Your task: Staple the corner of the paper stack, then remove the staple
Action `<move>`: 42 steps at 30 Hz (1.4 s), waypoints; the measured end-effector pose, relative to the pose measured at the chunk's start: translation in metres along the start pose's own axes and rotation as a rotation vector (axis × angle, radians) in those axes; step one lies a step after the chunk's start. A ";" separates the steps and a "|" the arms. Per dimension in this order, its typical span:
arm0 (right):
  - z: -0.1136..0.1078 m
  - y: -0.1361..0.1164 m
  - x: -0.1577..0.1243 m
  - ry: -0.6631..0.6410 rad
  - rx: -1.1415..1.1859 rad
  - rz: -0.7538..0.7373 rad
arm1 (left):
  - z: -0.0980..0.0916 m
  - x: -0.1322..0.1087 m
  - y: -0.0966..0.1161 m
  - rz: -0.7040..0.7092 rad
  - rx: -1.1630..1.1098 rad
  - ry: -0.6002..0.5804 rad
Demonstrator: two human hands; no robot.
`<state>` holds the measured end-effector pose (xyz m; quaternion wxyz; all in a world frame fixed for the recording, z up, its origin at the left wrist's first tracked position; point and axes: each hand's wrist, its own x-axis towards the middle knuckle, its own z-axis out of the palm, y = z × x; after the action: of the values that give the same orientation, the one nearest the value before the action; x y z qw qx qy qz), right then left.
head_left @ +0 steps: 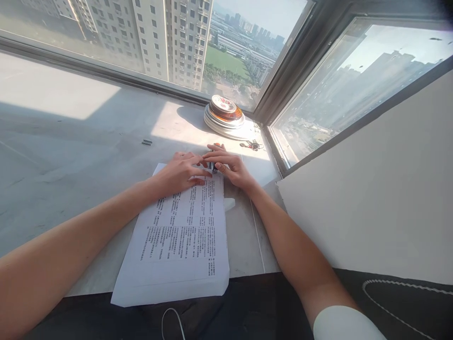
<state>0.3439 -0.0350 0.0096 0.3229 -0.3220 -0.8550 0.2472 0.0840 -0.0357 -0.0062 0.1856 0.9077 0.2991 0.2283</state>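
Note:
Printed sheets of paper (184, 250) lie on the pale stone sill, their near edge hanging over its front. At the far right corner of the sheets is a small dark stapler (213, 167), mostly covered by fingers. My right hand (231, 170) is closed over it from the right, thumb on the near side. My left hand (182, 172) rests on the top of the paper with its fingers spread, the fingertips reaching the stapler's left side. How the stapler's jaws sit on the paper is hidden.
Two short strips of staples (146, 142) lie on the sill beyond my left hand. A stack of plates (224, 118) stands by the window corner, with a bunch of keys (254, 145) near it. A white wall (371, 189) bounds the right side.

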 end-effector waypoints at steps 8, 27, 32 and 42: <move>0.001 -0.006 -0.001 0.062 0.128 -0.013 | 0.003 0.000 -0.004 0.055 0.119 0.008; 0.002 0.005 0.000 0.022 0.134 -0.049 | 0.005 0.001 -0.007 0.121 0.116 0.079; 0.000 0.005 0.001 -0.006 0.139 -0.091 | 0.006 0.001 -0.007 0.131 0.119 0.085; -0.003 0.006 0.001 -0.040 0.194 -0.083 | 0.002 0.001 -0.003 0.103 0.130 0.058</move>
<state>0.3473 -0.0291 0.0079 0.3454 -0.2485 -0.8458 0.3218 0.0847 -0.0330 -0.0092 0.1053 0.9250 0.2714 0.2441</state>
